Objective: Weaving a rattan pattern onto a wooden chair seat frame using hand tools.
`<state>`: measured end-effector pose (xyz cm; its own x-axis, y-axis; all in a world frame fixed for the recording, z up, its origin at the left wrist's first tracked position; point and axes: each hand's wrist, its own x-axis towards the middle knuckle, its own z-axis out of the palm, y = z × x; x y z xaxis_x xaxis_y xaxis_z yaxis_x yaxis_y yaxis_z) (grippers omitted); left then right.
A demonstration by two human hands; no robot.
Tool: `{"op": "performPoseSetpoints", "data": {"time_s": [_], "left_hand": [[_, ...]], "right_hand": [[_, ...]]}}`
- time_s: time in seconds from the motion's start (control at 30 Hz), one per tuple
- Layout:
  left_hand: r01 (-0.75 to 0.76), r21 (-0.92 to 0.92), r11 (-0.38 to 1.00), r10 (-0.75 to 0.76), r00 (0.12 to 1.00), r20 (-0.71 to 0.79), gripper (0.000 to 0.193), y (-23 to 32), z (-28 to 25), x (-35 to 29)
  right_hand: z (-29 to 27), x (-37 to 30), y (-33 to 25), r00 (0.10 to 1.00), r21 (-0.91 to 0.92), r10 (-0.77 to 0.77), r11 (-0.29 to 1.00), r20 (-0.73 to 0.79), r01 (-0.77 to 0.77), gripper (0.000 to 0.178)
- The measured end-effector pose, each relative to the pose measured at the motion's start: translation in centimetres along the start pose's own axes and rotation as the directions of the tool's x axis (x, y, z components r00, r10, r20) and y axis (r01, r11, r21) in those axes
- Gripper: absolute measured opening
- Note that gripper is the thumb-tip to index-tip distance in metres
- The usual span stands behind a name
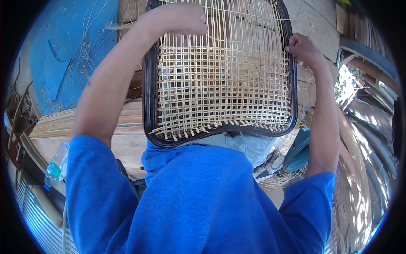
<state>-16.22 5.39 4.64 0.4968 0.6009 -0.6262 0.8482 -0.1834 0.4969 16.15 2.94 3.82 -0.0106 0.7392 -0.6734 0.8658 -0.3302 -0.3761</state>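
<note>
A dark wooden chair frame rests on my lap. Pale cane webbing fills it, tightly crossed in the lower part, while mostly lengthwise strands run through the upper part. My left hand lies over the upper left of the strands, its fingers curled down and mostly hidden. At the frame's right rail, my right hand is closed with thumb and fingers bent together; what it pinches is too small to make out. Short cane ends poke out along the curved near rail.
A blue sheet scattered with loose cane strips covers the far left. Wooden boards lie beside me, near a clear plastic bottle. To the right are a dark green cap-like item and long curved strips.
</note>
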Motion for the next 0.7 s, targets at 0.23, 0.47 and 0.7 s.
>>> {"op": "performPoseSetpoints", "data": {"time_s": [0.23,0.47,0.7], "left_hand": [[-0.256,0.3,0.919,0.366,0.837,-0.407,0.017,7.6,4.3,4.5],[-0.28,0.026,0.96,0.262,0.861,-0.437,0.03,12.1,10.2,7.3],[-0.296,0.044,0.954,0.283,0.845,-0.454,0.034,12.4,10.5,7.7]], "right_hand": [[0.4,-0.6,-1.1,0.998,-0.196,0.036,0.98,-0.051,-0.045,0.016],[0.6,-0.3,-0.6,0.998,-0.329,-0.034,0.944,-0.06,0.013,0.019],[0.5,0.0,0.1,0.996,-0.267,-0.089,0.96,-0.012,0.082,0.017]]}}
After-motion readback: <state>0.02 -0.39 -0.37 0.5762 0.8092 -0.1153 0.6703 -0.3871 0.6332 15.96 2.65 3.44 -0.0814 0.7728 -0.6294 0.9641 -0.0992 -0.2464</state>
